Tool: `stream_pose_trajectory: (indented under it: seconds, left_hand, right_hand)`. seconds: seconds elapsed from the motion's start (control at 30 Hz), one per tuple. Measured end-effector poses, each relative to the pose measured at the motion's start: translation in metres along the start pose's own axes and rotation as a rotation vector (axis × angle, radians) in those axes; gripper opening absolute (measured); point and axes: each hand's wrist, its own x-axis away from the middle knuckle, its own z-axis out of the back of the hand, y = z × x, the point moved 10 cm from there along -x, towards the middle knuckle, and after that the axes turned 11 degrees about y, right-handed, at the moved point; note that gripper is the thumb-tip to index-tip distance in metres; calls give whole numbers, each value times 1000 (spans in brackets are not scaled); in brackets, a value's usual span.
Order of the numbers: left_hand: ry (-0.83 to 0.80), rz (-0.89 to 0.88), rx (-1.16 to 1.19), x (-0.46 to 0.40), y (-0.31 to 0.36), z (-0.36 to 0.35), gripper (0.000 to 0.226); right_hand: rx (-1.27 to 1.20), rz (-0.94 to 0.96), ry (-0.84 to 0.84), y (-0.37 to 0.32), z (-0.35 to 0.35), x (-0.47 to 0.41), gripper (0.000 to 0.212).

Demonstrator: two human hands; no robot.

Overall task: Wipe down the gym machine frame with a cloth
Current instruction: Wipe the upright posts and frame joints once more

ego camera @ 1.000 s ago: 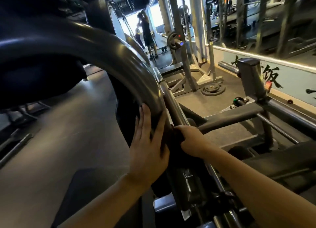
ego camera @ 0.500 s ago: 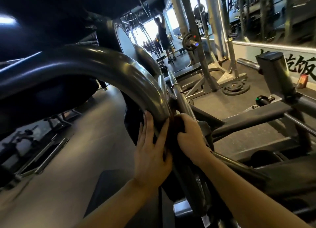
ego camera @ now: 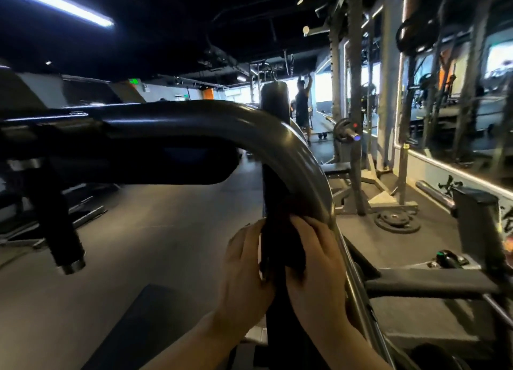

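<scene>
We see a dark cloth (ego camera: pixel 288 247), bunched against the machine frame (ego camera: pixel 277 147) under its curved grey tube. Our right hand (ego camera: pixel 316 275) curls round the cloth; our left hand (ego camera: pixel 244 272) rests flat-fingered beside it on the dark upright.

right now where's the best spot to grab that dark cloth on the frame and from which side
Take the dark cloth at its bunched middle, where it lies against the upright post just under the curved tube. Come from the near side, as both hands do: the left hand steadies the post's left edge, the right hand presses the cloth. The tube probably blocks reach from above.
</scene>
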Motion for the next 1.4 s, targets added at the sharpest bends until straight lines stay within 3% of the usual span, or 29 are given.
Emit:
stream_pose_trajectory:
  seconds: [0.1,0.33,0.47,0.57,0.67,0.77,0.83,0.93,1.0,1.17,1.3,1.4]
  left_hand:
    - [77,-133,-84,-27,8,25,47]
    - [270,-319,-299,-108,16,110,53]
    - [256,-322,-488,-134,-8,154,55]
    - [183,-272,-637,-150,-26,184,53]
    - [103,-348,-738,-152,-16,199,44]
    - [196,-359,-815,-169,-2,237,38]
    - [250,-264,-861,-188,-15,272,34]
    - [175,73,-660,-197,-67,300,18]
    - [147,239,-471,-190,-91,293,21]
    - [227,258,-369,-186,-94,293,35]
    - [236,206,-304,-186,-97,293,58]
    - [284,185,-305,-186,-100,295,57]
  right_hand:
    - [-71,83,70,-34,1,-26,62]
    - [-117,313,102,-124,-30,-94,60]
    - [-89,439,13,-166,-74,-114,57]
    - [-95,430,-86,-189,-110,-127,62]
    - [-95,431,-187,-214,-145,-143,48]
    - [-139,420,-353,-236,-179,-158,49]
    - [-144,511,-530,-257,-202,-156,52]
    - [-167,580,-719,-282,-228,-157,50]
    - [-188,556,-796,-293,-244,-157,49]
    - [-203,527,-818,-300,-264,-149,44]
    - [-273,487,-700,-284,-235,-154,49]
    - [-329,483,-657,-268,-215,-149,58]
